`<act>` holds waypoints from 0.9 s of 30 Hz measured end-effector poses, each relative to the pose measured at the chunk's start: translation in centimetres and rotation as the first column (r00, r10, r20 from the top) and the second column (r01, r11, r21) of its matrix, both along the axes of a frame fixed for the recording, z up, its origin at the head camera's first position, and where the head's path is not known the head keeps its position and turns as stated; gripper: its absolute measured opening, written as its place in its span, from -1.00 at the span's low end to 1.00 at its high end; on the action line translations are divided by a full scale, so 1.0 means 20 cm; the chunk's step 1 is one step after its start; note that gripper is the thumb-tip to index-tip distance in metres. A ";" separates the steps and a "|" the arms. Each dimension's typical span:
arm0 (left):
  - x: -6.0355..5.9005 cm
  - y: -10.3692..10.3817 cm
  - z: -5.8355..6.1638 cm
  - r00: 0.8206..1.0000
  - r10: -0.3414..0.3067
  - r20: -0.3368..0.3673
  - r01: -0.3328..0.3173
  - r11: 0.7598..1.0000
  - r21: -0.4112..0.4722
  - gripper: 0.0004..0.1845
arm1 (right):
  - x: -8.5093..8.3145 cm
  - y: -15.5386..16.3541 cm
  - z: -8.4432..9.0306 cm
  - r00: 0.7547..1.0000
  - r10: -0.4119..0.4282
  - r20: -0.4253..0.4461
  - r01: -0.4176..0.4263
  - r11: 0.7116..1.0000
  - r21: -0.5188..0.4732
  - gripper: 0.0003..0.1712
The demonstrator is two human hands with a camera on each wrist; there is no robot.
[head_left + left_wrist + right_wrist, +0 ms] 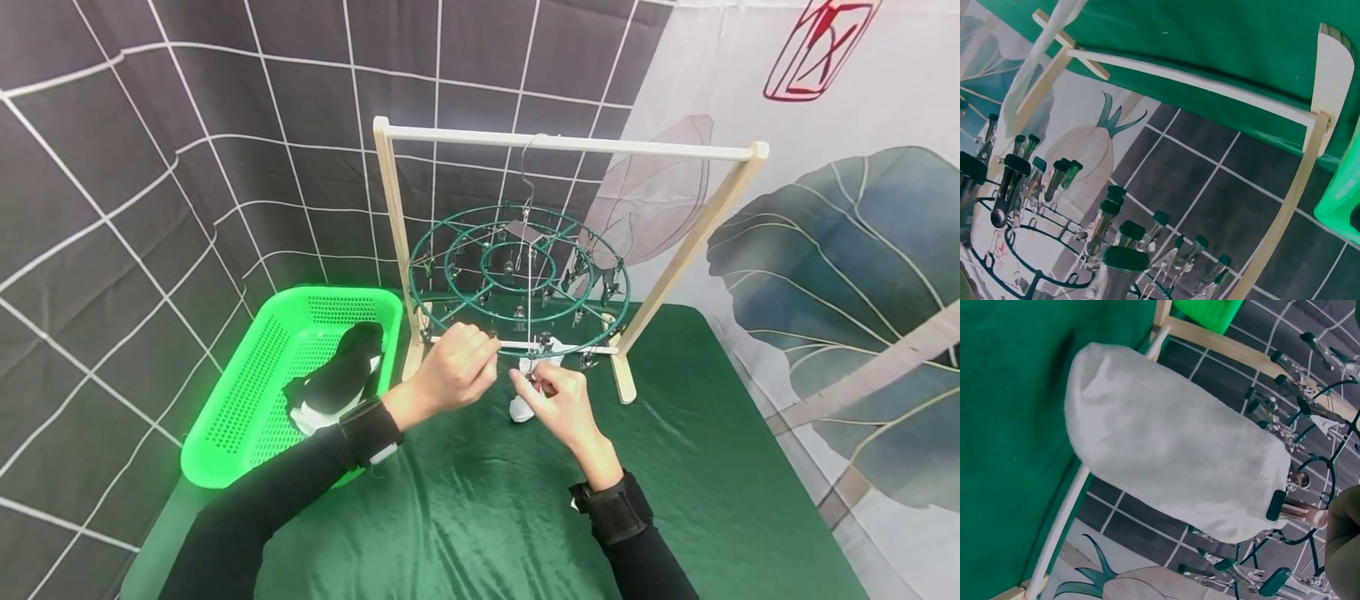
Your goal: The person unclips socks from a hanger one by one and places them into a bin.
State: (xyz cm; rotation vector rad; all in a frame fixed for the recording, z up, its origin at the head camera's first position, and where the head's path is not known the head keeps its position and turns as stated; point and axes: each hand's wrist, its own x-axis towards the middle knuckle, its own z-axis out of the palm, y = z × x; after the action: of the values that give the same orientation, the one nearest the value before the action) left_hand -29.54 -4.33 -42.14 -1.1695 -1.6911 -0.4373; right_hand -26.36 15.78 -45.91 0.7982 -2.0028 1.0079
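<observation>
A green round clip hanger hangs by its hook from a wooden rack. My left hand curls round the hanger's near rim. Just right of it, my right hand pinches a clip at the top of a white sock, which dangles below the rim. In the right wrist view the white sock fills the middle, and a green-tipped clip sits at its edge beside my fingers. Rows of clips and the rack's lower bar fill the left wrist view; that hand is out of frame there.
A bright green basket stands at the left with black and white socks in it. A green cloth covers the table. Patterned curtains hang close behind the rack and to the left.
</observation>
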 end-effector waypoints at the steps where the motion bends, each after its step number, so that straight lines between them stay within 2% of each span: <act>1: 0.00 0.00 0.00 1.000 0.001 0.012 -0.001 1.000 0.004 -0.80 | 0.00 0.00 0.00 0.999 0.013 0.030 -0.013 1.000 0.001 -0.50; 4: 0.00 -0.01 0.00 0.999 0.000 0.035 -0.001 1.000 0.014 -0.82 | 0.02 0.03 -0.01 0.989 0.061 0.134 -0.058 0.998 -0.022 -0.65; 6: 0.00 -0.01 0.00 0.999 0.000 0.039 -0.001 1.000 0.019 -0.83 | 0.03 0.04 0.00 0.981 0.052 0.187 -0.043 0.998 -0.055 -0.70; 10: -0.01 -0.01 -0.01 0.999 -0.007 0.038 0.006 0.999 0.035 -0.84 | 0.00 0.05 -0.03 0.966 -0.102 0.239 0.136 0.982 -0.131 -0.77; 12: -0.01 -0.01 -0.01 0.999 -0.011 0.031 0.009 0.999 0.044 -0.84 | -0.02 0.06 -0.02 0.946 -0.166 0.280 0.206 0.971 -0.122 -0.85; 13: -0.01 -0.01 -0.01 0.999 -0.012 0.031 0.010 0.999 0.047 -0.84 | -0.05 0.07 -0.03 0.940 -0.192 0.283 0.227 0.969 -0.099 -0.81; 15: -0.01 -0.01 -0.01 0.999 -0.011 0.031 0.010 0.999 0.052 -0.84 | -0.07 0.08 -0.01 0.936 -0.177 0.304 0.200 0.979 -0.046 -0.67; 17: -0.01 -0.02 -0.01 0.999 -0.005 0.040 0.003 0.999 0.051 -0.85 | -0.10 0.09 0.01 0.936 -0.151 0.317 0.154 0.988 0.013 -0.64; 22: -0.01 -0.03 -0.01 0.999 0.009 0.044 -0.011 0.999 0.047 -0.86 | -0.14 0.10 0.05 0.948 -0.084 0.306 0.065 0.995 0.074 -0.74; 27: -0.03 -0.04 -0.02 1.000 0.002 0.011 -0.003 0.998 0.070 -0.85 | -0.14 0.09 0.06 0.959 -0.115 0.257 0.098 0.992 0.080 -0.86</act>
State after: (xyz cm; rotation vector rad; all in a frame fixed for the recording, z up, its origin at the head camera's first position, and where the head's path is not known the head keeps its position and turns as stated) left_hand -30.14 -5.11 -42.45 -1.1156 -1.6727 -0.4985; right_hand -29.26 17.54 -44.78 0.6085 -2.2889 1.0317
